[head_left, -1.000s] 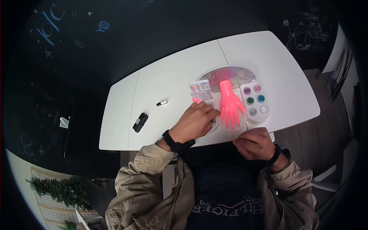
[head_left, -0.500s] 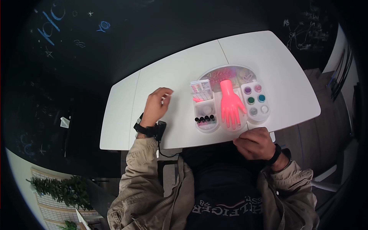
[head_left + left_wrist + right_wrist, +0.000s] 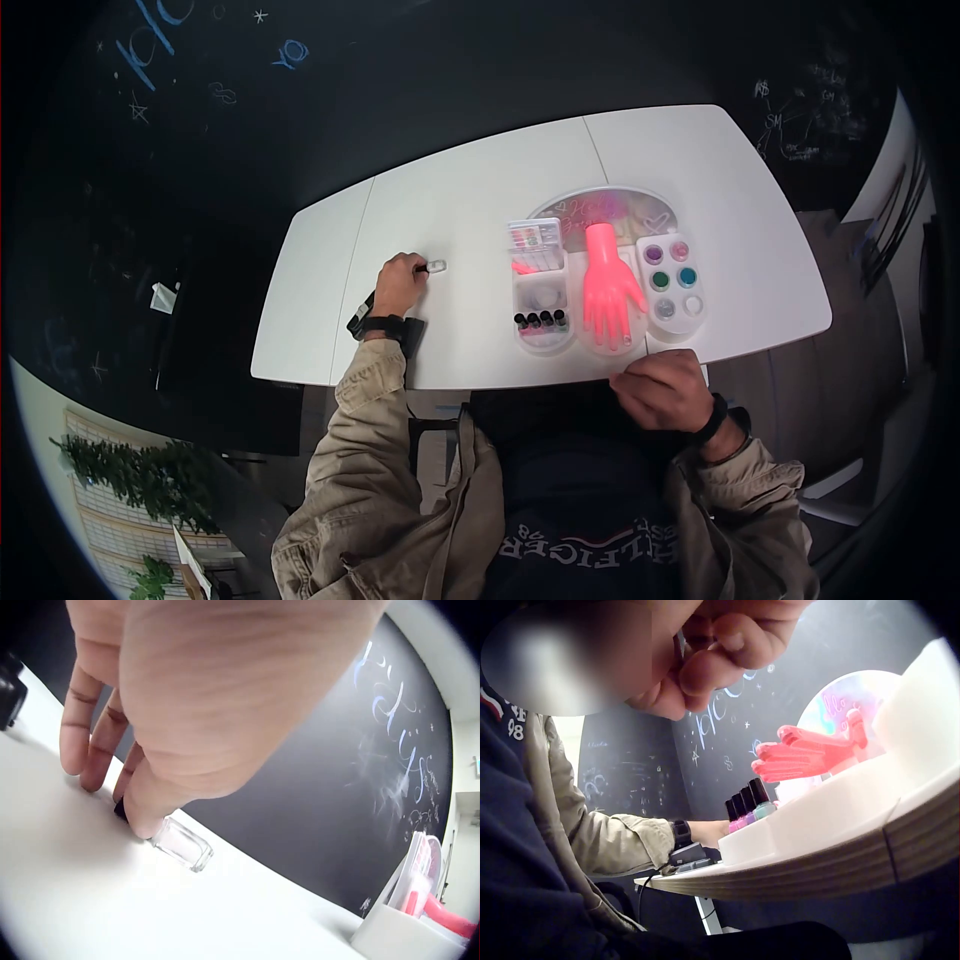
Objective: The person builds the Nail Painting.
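Note:
Far to the left of the nail set, my left hand [image 3: 400, 285] pinches the black cap of a clear nail polish bottle [image 3: 182, 845] between thumb and fingers. The bottle lies on its side along the white tabletop [image 3: 82, 892]. My right hand [image 3: 662, 388] is at the table's front edge, fingers curled in. A sliver of something small and silvery [image 3: 680, 646] shows between its thumb and fingers; what it is I cannot tell. Just beyond that hand, a pink model hand [image 3: 608, 285] lies fingers toward me, with a small shiny spot on one nail.
Left of the model hand, a white organizer [image 3: 541, 345] holds several black-capped polish bottles [image 3: 540, 320] and clear cases [image 3: 535, 243]. On its right sits a tray [image 3: 675, 325] with several colored pots. A printed backboard [image 3: 570, 215] stands behind. A black object [image 3: 9, 691] lies beyond my left hand.
My left hand has left the organizer, swung left across the table and taken hold of the polish bottle's cap. My right hand has stayed by the front edge. The head view has shifted slightly.

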Available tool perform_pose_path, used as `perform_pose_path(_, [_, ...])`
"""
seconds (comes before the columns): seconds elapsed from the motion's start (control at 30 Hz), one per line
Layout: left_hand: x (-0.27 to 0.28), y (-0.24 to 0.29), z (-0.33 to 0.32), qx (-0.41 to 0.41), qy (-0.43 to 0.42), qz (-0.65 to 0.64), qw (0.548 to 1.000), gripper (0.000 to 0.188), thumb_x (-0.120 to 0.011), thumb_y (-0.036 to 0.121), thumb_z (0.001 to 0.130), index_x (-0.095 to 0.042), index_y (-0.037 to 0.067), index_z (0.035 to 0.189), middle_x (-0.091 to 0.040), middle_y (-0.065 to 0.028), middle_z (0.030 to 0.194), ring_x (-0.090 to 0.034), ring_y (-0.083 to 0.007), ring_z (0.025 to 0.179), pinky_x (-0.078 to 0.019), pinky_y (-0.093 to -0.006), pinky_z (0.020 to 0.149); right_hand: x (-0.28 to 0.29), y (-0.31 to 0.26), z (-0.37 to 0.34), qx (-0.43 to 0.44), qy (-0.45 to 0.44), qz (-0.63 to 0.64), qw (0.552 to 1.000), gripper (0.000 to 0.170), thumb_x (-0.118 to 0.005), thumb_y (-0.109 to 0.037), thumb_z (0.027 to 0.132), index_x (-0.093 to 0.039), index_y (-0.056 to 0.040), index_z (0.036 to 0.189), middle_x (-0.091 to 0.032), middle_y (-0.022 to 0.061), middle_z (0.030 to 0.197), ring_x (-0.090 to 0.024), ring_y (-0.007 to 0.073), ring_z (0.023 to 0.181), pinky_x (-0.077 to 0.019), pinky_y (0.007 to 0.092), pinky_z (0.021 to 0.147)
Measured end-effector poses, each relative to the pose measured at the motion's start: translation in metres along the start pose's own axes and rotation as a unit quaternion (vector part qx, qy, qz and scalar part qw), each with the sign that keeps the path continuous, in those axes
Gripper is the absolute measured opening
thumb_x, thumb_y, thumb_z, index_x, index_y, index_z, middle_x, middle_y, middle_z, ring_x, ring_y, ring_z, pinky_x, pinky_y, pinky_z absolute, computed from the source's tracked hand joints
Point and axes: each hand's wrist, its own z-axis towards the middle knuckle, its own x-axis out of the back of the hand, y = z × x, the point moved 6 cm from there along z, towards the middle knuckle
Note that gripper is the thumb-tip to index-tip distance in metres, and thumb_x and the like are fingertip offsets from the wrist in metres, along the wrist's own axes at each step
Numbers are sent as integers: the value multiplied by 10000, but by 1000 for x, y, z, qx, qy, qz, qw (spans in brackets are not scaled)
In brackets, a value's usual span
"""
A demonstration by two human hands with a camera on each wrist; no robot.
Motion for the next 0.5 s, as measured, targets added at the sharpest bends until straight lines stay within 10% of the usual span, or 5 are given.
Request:
perform_pose_path(0.27, [88, 106, -22, -80, 28, -203, 975, 279, -823, -117, 871, -787, 16, 1115, -784, -110, 1057, -779, -250, 918, -637, -354, 810, -1, -2, 1, -2, -4, 5, 1000, 246, -901, -7, 732, -816, -71, 954, -696, 23, 879, -714, 202, 655, -585, 341, 571])
perform_pose_path(0.5, [141, 219, -73, -280, -12, -220, 935, 255, -894, 8, 877, -797, 59, 1107, -805, -72, 1130, -740, -252, 1012, -597, -369, 852, -1, -4, 0, 3, -3, 0, 1000, 250, -901, -5, 734, -817, -75, 959, -701, 22, 881, -713, 204, 650, -582, 344, 564])
